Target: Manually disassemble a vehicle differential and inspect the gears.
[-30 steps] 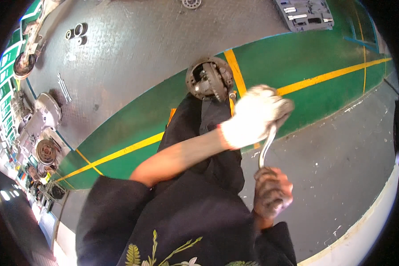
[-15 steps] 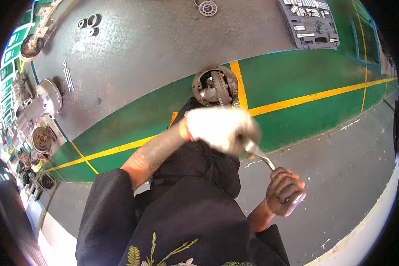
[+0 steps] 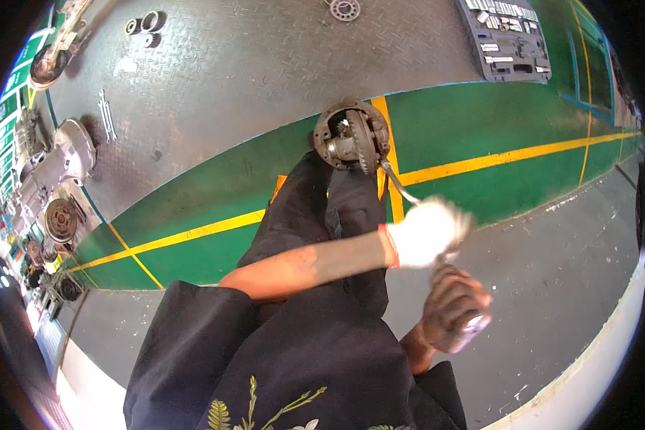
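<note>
A bent metal speed brace (image 3: 403, 189) runs from the side of the differential (image 3: 352, 136) back toward me. My left hand (image 3: 431, 231), in a white glove smeared by motion, is closed around its middle crank. At the near end, my right hand (image 3: 453, 308) grips the handle, much of which is hidden in the fist. The differential has a round flanged housing with a toothed ring gear inside, and it sits just past my knees. Where the brace's tip meets it, the fastener is too small to make out.
On the metal plate lie a socket set (image 3: 505, 39) in its case, several bearing rings (image 3: 150, 21), two wrenches (image 3: 107, 115) and a round perforated part (image 3: 345, 8). Gearbox housings (image 3: 68, 154) and a rusty disc (image 3: 61, 220) stand at the left.
My left hand has swung right and toward me with the crank, uncovering the brace's far part. My right hand stays nearly in place on the handle end.
</note>
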A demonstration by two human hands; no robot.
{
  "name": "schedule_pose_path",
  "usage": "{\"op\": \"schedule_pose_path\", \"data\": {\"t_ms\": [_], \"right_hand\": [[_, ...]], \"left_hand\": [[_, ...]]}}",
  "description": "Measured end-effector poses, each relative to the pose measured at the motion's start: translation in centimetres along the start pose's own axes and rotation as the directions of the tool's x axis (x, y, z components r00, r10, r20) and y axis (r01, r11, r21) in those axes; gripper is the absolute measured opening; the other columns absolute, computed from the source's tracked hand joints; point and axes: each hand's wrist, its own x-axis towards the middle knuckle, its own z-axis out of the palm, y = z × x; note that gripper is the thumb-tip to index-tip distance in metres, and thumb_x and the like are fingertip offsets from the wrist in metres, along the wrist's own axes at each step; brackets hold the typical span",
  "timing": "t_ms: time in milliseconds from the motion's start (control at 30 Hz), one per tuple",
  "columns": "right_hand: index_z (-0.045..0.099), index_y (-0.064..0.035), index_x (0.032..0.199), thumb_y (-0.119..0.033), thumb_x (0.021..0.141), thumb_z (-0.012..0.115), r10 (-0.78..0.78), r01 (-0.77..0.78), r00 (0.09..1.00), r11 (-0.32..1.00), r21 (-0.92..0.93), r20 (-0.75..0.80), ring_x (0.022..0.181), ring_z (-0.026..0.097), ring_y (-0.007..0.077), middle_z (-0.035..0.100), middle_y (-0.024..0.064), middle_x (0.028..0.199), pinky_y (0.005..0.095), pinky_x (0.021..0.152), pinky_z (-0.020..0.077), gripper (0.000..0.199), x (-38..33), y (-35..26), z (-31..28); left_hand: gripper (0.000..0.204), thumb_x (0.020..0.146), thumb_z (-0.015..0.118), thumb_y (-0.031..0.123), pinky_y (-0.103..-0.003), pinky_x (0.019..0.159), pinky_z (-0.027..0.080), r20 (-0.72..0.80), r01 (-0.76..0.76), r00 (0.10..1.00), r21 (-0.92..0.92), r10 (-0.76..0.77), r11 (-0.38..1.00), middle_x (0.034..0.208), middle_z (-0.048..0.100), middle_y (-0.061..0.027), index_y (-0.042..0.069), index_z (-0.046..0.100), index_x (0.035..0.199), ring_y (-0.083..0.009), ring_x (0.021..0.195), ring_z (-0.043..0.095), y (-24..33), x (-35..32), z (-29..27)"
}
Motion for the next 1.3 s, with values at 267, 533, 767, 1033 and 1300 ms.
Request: {"op": "schedule_pose_path", "data": {"t_ms": [267,533,767,1033,1300], "right_hand": [[0.040,-0.0113,0.057,-0.022,0.104,0.050,-0.040,0.044,0.990,0.999,-0.027,0.136,0.042,0.038,0.0163,0.039,0.0043,0.049,0.0347,0.056,0.0395,0.049,1.0,0.2,-0.1],[0.044,-0.0078,0.057,-0.021,0.104,0.050,-0.025,0.044,0.968,0.997,-0.070,0.249,0.048,0.043,0.0195,0.033,0.0021,0.051,0.0353,0.066,0.0462,0.049,1.6,-0.1,0.7],[0.049,-0.0069,0.065,-0.024,0.106,0.050,0.177,0.145,0.798,0.871,0.469,-0.576,0.050,0.050,0.0185,0.039,0.0049,0.051,0.0374,0.072,0.0497,0.045,1.8,-0.5,0.6],[0.032,-0.0146,0.056,-0.025,0.110,0.042,-0.073,0.083,0.987,0.995,0.063,-0.142,0.040,0.030,0.0133,0.027,0.0000,0.049,0.0320,0.054,0.0358,0.056,1.0,-0.4,0.7],[0.032,-0.0161,0.066,-0.024,0.112,0.041,0.097,0.104,0.606,0.974,0.200,-0.789,0.055,0.022,0.0150,0.020,-0.0024,0.062,0.0310,0.060,0.0336,0.047,1.8,-0.5,1.8]], "left_hand": [[0.019,0.085,0.071,0.022,-0.037,0.065,0.052,0.012,0.009,1.000,0.303,-0.014,0.953,0.077,0.063,-0.0085,0.008,0.068,0.096,-0.0239,0.070,0.065,-0.6,2.4,-3.1],[0.013,0.077,0.074,0.019,-0.044,0.057,0.049,-0.004,-0.127,0.992,-0.043,0.127,0.991,0.063,0.060,-0.0080,0.011,0.070,0.086,-0.0344,0.061,0.064,-0.6,3.4,-9.2],[0.015,0.081,0.074,0.021,-0.043,0.067,0.056,0.424,-0.048,0.890,-0.276,0.167,0.960,0.072,0.068,-0.0106,0.008,0.069,0.088,-0.0284,0.071,0.072,-1.4,-0.1,-6.8],[0.008,0.084,0.068,0.019,-0.044,0.068,0.055,0.568,0.005,0.820,-0.130,0.070,0.991,0.073,0.064,-0.0118,0.011,0.066,0.085,-0.0254,0.072,0.069,-0.5,-0.5,-4.6],[0.013,0.082,0.064,0.023,-0.043,0.076,0.056,0.110,-0.013,0.994,-0.089,0.023,0.996,0.068,0.061,-0.0122,0.011,0.068,0.082,-0.0299,0.065,0.063,0.5,-0.3,0.7]]}}
